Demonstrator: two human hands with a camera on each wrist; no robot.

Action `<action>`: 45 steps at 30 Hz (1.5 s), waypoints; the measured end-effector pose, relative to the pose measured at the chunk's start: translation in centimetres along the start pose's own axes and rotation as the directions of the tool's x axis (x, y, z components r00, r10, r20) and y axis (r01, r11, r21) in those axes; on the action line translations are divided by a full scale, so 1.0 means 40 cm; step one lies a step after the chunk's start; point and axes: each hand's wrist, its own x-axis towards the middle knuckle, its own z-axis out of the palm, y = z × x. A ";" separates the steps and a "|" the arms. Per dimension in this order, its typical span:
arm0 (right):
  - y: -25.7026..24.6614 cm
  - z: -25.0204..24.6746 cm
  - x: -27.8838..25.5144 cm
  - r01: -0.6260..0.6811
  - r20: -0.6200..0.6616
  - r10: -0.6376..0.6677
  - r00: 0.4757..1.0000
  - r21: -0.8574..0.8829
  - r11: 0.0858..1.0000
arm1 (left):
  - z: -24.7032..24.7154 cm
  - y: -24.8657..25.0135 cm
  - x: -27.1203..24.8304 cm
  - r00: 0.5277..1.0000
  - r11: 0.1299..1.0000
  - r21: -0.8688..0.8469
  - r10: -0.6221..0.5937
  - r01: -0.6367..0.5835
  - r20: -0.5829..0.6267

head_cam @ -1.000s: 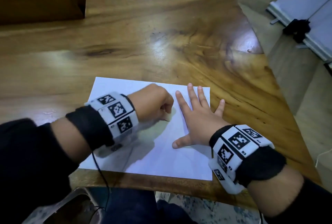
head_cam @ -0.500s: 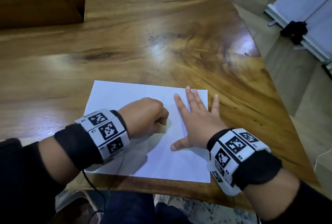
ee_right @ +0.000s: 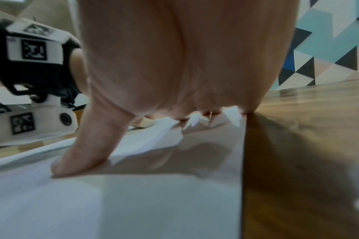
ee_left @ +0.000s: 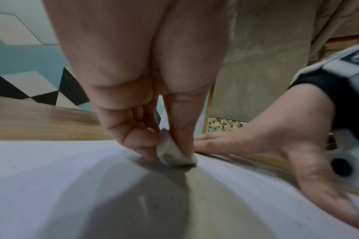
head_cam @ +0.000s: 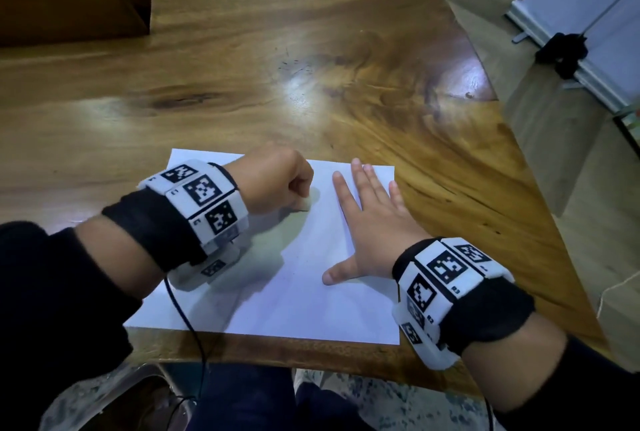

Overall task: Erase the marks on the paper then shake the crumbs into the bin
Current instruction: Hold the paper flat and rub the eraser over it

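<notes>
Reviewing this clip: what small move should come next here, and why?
Probably another short rubbing stroke. The left hand pinches the eraser with its edge down on the paper, and the right hand lies flat, pinning the sheet. Faint specks show on the paper, so lifting it seems premature.

We see a glossy wooden table with dark swirling grain and a bright glare patch near its centre. At ten o'clock on it stands a brown cardboard box. At two o'clock, past the table's edge, lies a pale grey floor with a white board leaning on a black stand. At six o'clock, a speckled floor shows below the table. The wrist views show a wall patterned in blue, black and white triangles.
</notes>
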 end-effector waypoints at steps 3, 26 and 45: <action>-0.001 0.000 0.000 0.000 0.003 0.000 1.000 -0.007 1.000 | -0.014 0.001 0.024 0.992 1.000 -0.001 -0.025 0.025 -0.122; -0.001 0.000 -0.001 -0.003 0.000 0.003 1.000 -0.003 1.000 | 0.006 0.024 0.037 0.995 0.999 0.014 0.036 -0.035 -0.088; 0.002 0.000 0.000 -0.002 0.005 0.002 1.000 0.001 1.000 | 0.070 0.000 -0.099 0.982 0.987 0.004 0.158 -0.159 0.103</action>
